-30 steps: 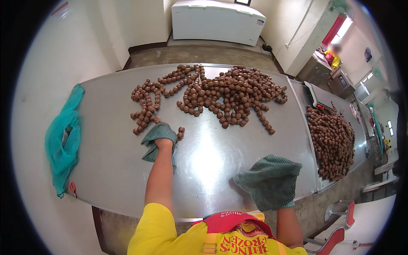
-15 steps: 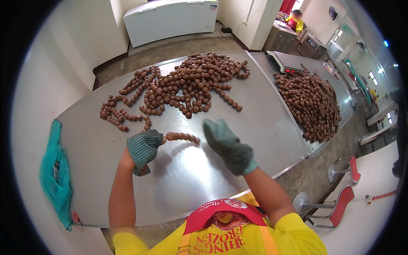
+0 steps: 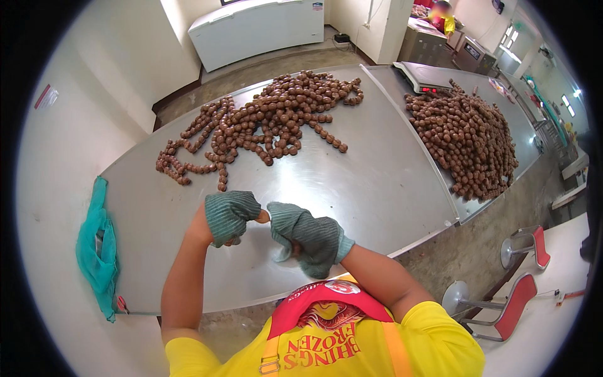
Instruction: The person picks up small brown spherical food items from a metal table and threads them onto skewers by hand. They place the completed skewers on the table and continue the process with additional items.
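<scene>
The green-gloved left hand (image 3: 230,217) and green-gloved right hand (image 3: 308,235), both curled shut, pinch a short brown ball string (image 3: 262,217) between them above the steel table (image 3: 377,182), most of it hidden inside the gloves.

Brown balls pinched between two gloved hands

A short string of brown balls (image 3: 262,217) shows only as a small round piece between the left hand (image 3: 230,215) and the right hand (image 3: 308,234), both in green knit gloves. The hands close around it, knuckles nearly touching, just above the steel table (image 3: 377,182), near its front edge.
</scene>
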A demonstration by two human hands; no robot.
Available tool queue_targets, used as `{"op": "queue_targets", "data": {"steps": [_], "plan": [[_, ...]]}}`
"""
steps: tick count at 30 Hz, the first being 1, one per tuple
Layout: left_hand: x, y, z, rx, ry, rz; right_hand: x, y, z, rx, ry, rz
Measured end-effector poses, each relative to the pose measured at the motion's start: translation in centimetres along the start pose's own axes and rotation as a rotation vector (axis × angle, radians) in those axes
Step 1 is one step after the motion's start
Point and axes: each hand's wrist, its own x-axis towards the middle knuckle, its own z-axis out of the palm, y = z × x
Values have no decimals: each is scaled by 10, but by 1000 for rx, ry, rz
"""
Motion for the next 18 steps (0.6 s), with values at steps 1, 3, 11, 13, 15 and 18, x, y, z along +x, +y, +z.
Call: {"op": "queue_targets", "data": {"steps": [1, 3, 11, 13, 15, 18], "plan": [[1, -19, 14, 65, 119, 229, -11, -14, -6, -269, 45, -120], [15, 6, 16, 75, 0, 159, -37, -35, -27, -826, 150, -337], [59, 15, 141, -622, -400, -83, -103, -61, -74, -27, 64, 345], [61, 57, 157, -590, -379, 6, -117, -51, -78, 3, 115, 150], [63, 87, 180, -175, -88, 305, -125, -51, -88, -248, 244, -81], [79, 116, 207, -45, 196, 460, -120, -29, -102, -737, 422, -251]]}}
